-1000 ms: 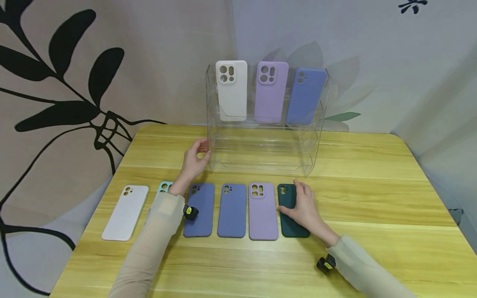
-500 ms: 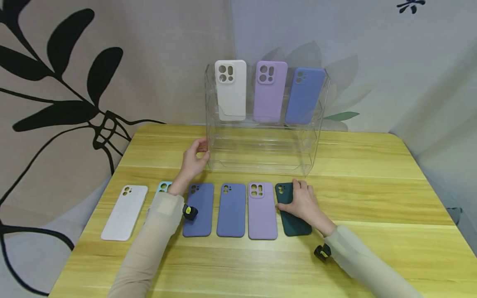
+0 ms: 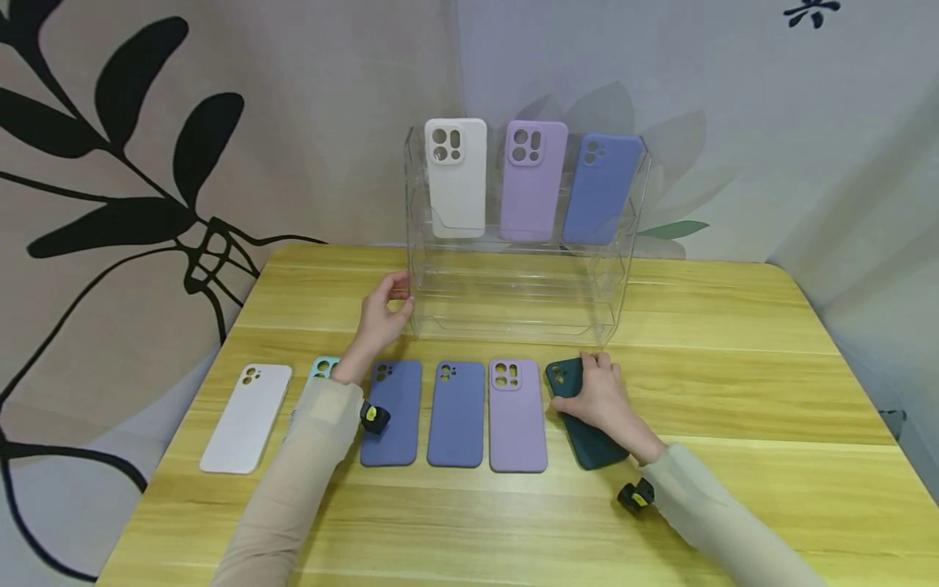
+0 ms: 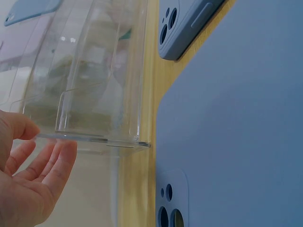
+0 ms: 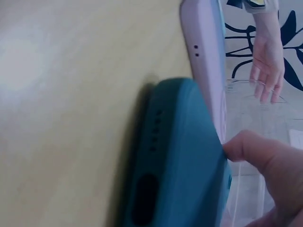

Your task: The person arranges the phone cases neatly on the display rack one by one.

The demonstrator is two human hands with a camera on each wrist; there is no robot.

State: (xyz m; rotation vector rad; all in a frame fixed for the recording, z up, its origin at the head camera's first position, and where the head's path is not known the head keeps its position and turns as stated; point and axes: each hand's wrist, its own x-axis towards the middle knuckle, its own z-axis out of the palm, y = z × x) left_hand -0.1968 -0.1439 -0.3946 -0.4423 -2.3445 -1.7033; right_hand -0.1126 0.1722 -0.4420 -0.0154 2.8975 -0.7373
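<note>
My right hand (image 3: 600,395) grips a dark green phone case (image 3: 594,443) across its width at the right end of a row. The thumb (image 5: 248,146) lies along its left long edge, and the case is turned, its lower end swung right. At the left side of a clear acrylic display stand (image 3: 513,330), my left hand (image 3: 385,314) pinches the side panel's edge between thumb and fingers (image 4: 64,163). On the stand's top tier lean a white phone case (image 3: 458,196), a purple one (image 3: 534,196) and a blue one (image 3: 601,191).
Left of the green case lie a light purple case (image 3: 518,432), two slate-blue cases, a light-blue case (image 3: 324,366) mostly hidden by the left sleeve, and a white case (image 3: 247,420). The wooden table (image 3: 734,367) meets a patterned backdrop behind the stand.
The green case has turned under my right hand, its lower end moving right from nearly straight to slanted. My left hand stays at the stand.
</note>
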